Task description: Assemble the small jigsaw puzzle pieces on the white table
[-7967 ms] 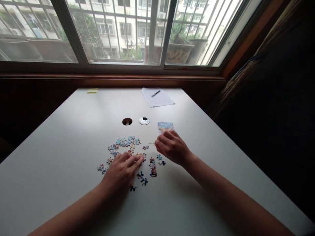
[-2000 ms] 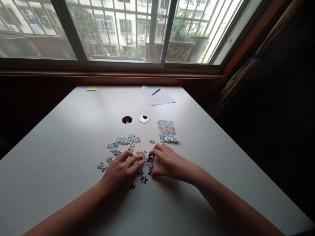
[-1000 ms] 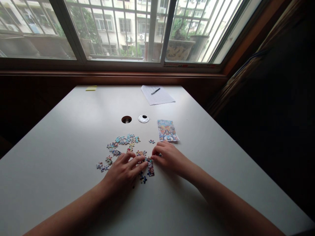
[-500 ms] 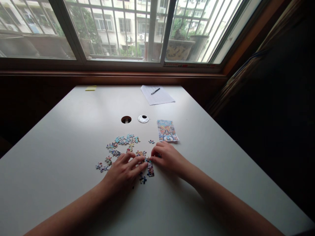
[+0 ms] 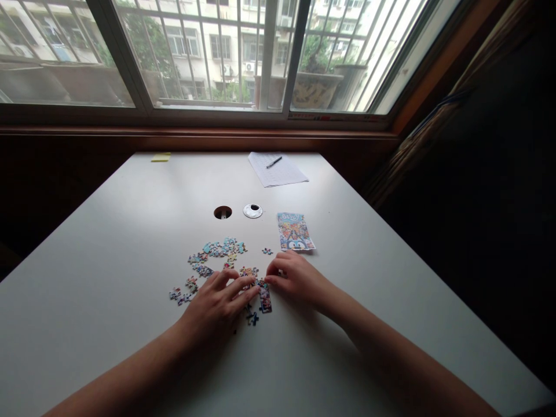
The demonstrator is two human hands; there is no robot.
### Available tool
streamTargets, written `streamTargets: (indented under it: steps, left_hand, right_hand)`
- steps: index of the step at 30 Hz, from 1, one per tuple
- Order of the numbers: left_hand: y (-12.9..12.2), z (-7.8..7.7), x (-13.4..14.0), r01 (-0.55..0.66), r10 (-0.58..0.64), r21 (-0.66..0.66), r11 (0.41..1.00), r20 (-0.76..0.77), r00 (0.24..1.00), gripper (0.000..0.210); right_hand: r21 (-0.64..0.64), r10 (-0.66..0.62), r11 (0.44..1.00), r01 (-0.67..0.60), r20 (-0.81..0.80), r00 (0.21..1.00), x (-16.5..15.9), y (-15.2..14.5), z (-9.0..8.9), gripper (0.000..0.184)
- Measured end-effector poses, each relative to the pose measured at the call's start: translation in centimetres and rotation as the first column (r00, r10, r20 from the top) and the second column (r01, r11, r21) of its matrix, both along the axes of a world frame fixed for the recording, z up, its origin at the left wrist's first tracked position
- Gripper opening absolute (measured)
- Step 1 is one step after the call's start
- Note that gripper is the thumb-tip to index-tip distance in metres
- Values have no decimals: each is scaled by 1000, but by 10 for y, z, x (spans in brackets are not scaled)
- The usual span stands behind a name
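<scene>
My left hand (image 5: pixel 221 298) lies over the middle of the jigsaw pieces, fingers apart, fingertips resting on a joined section (image 5: pixel 249 271) and hiding part of it. My right hand (image 5: pixel 295 275) is closed in a pinch at a puzzle piece (image 5: pixel 263 284), just right of the left fingertips. Below the two hands a joined strip of pieces (image 5: pixel 265 300) points toward me. A few dark pieces (image 5: pixel 252 317) lie beside the left thumb. Blue and mixed pieces (image 5: pixel 223 247) form a loose arc beyond the left hand, and more pieces (image 5: pixel 180 296) lie to its left.
A colourful picture sheet (image 5: pixel 296 231) lies beyond my right hand, near a single loose piece (image 5: pixel 267 251). Farther back are a round cable hole (image 5: pixel 223 212), its metal cover (image 5: pixel 252 211), papers (image 5: pixel 282 174) with a pen (image 5: pixel 274 162), and yellow sticky notes (image 5: pixel 161 157).
</scene>
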State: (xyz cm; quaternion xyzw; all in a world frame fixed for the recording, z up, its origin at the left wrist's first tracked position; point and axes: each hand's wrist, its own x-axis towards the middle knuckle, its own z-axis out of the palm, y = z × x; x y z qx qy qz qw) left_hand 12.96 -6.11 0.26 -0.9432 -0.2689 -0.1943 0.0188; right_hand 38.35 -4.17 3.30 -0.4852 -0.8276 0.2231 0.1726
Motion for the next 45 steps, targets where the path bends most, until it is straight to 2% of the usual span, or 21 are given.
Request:
streamTargets:
  steps: [6,13,18,24,28,34,39,45]
  left_hand:
    - [2,7,-1,-44,50,-38,998,190,981,32]
    - [5,12,-3,-33,65,-108,994,313,948,36]
    - [5,14,-3,-12,66,-139,990,385,920,37]
    - [8,14,-6,1,100,-203,979,483,870,32]
    - [9,13,-8,-8,124,-225,974,507,853,30]
    - [8,14,-9,7,118,-237,972,507,854,29]
    - [7,15,-9,2,125,-245,970,504,855,29]
    - [7,16,-9,16,109,-236,972,508,854,28]
  right_hand:
    - [-35,-37,999,37,-14,999,16,4,12,7]
    - [-124,85,989,-81,28,996,30,1,26,8]
    - [-112,50,993,-41,73,996,39,0,34,9]
    - [-184,35,983,-16,100,994,53,2,35,7]
    - [-281,22,960,15,129,991,59,2,34,9]
    - [-442,17,895,66,183,983,67,2,29,9]
    - [-496,-3,857,137,262,965,67,2,29,14]
    - [-524,-1,838,152,278,961,66,4,30,18]
